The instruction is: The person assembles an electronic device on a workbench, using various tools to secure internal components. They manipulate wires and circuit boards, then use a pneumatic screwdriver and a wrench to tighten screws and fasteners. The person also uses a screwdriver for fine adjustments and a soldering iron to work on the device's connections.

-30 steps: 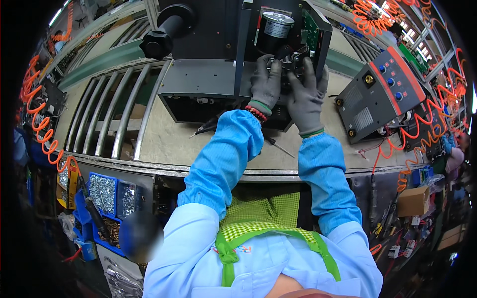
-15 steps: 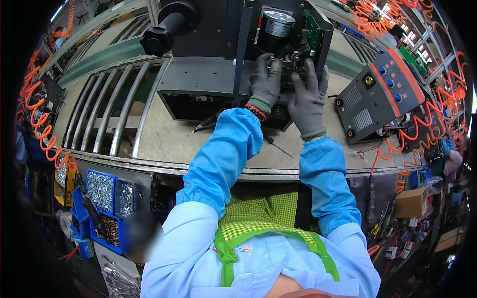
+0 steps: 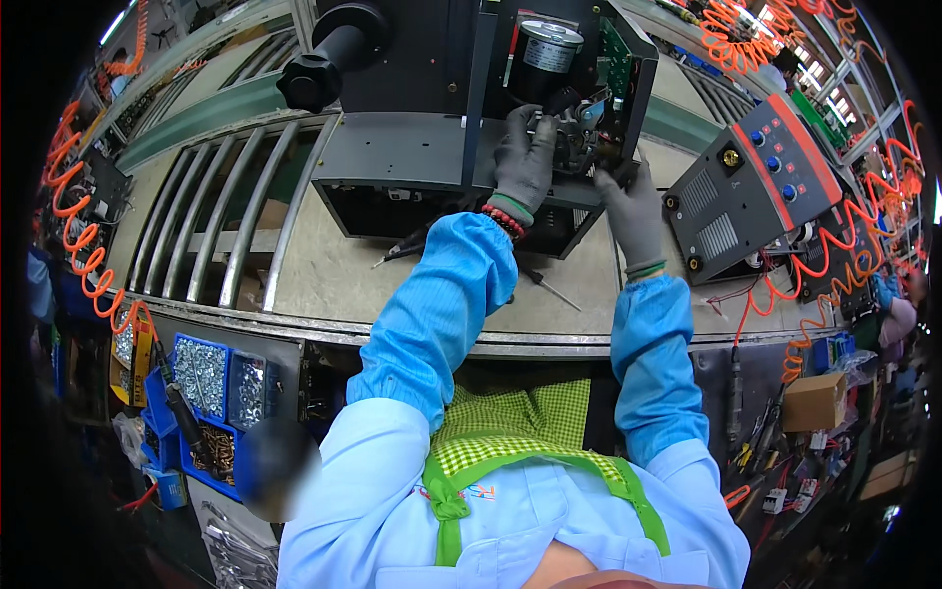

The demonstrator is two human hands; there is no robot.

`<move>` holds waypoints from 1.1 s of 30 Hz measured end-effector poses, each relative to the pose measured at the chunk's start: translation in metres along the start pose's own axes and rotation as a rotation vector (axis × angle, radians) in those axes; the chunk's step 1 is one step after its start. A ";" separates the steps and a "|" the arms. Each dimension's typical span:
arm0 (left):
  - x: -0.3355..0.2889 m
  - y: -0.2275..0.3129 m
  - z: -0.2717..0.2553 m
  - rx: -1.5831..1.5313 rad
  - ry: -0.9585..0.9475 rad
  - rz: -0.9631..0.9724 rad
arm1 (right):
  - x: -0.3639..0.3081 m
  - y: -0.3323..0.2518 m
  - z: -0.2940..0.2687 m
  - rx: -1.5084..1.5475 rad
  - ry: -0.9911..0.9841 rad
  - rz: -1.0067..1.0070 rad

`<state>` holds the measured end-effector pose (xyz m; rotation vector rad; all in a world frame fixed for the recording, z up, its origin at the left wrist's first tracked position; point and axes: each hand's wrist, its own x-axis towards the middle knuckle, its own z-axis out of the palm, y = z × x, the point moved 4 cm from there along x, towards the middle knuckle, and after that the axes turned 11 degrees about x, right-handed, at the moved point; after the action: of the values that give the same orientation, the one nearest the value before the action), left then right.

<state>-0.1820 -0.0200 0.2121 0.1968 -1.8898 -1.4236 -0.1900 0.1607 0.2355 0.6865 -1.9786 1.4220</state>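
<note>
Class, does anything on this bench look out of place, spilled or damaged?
Nothing looks clearly spilled or damaged around the open machine. One slightly untidy thing: a thin screwdriver lies loose and slantwise on the worktop between the blue sleeves, touched by neither the left hand nor the right hand.

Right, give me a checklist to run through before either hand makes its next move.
1. Both hands gloved: ok; left hand and right hand wear grey gloves.
2. Left hand at the mechanism inside the open machine: ok.
3. Right hand empty: cannot tell; dark parts lie behind its fingertips.
4. Screwdriver clear of both hands: ok; it lies on the bench in front of the machine.
5. Left arm free of jewellery: not ok; a red beaded bracelet, possibly a snag risk.
6. Red-and-grey unit apart from the machine: ok; it stands to the right.
</note>
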 end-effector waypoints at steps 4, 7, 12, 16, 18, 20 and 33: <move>-0.001 0.002 0.004 0.006 -0.051 0.004 | 0.005 0.012 0.003 0.077 -0.163 0.131; 0.001 -0.003 0.008 0.030 -0.049 -0.001 | 0.007 0.001 0.003 0.050 -0.179 0.117; 0.001 0.001 0.005 0.033 -0.090 0.008 | 0.009 0.001 0.002 0.027 -0.256 0.077; -0.005 0.001 -0.017 0.087 -0.048 0.221 | -0.006 -0.064 -0.007 -0.377 0.108 -0.519; -0.038 0.033 -0.035 0.305 0.120 0.536 | -0.013 -0.060 0.000 -0.486 -0.066 -0.541; -0.071 0.044 -0.059 0.212 -0.034 0.631 | -0.016 -0.055 0.014 -0.580 -0.215 -0.561; -0.179 -0.110 -0.113 0.617 -0.497 0.067 | -0.129 0.027 0.036 -0.397 -0.732 0.053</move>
<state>-0.0165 -0.0515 0.0430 0.0710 -2.6849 -0.8485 -0.1267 0.1424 0.1157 1.0679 -2.7430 0.7991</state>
